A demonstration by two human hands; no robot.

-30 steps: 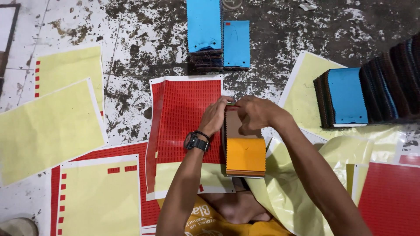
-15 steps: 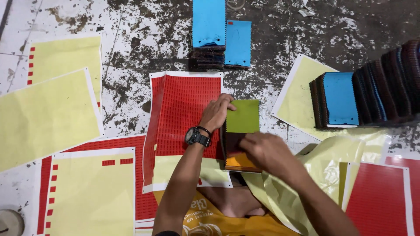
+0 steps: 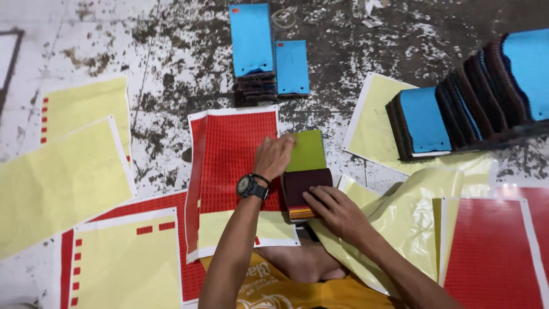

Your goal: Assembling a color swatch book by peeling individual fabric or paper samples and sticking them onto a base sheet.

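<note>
The left grip (image 3: 273, 157) lies flat, fingers together, on the green sheet (image 3: 307, 151); the right grip (image 3: 334, 207) presses spread fingers on the dark swatch stack (image 3: 306, 186) just below, on the floor (image 3: 171, 68).

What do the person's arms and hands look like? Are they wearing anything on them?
Both arms are bare, with no sleeves and no gloves. The left hand has a chunky black wristwatch with a round face strapped just behind it. The right hand wears nothing: no watch, band or ring shows. A bit of yellow shirt with white print shows below.
</note>
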